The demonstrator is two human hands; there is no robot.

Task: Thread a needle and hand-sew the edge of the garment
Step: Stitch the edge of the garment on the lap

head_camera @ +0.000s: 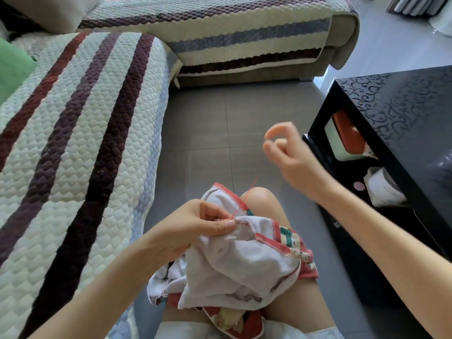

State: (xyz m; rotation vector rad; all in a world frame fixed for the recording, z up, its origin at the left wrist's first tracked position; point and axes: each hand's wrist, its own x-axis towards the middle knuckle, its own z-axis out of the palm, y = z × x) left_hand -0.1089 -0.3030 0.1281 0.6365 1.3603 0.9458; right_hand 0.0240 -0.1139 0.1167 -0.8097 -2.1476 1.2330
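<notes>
The garment (234, 260), white with red trim, lay bunched on the person's lap over the bare knee (256, 194). The left hand (195, 223) had its grip clamped on the garment's edge, thumb pressed on top. A red thread (247, 198) ran up from that pinched edge toward the right hand (291, 157), raised well above the lap and blurred; its thumb and forefinger met in a ring, but the needle could not be made out. A striped sofa (73, 133) stood on the left, a black counter (403, 113) on the right.

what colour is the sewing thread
Red thread, seen in the head view, running up from the garment edge.
</notes>
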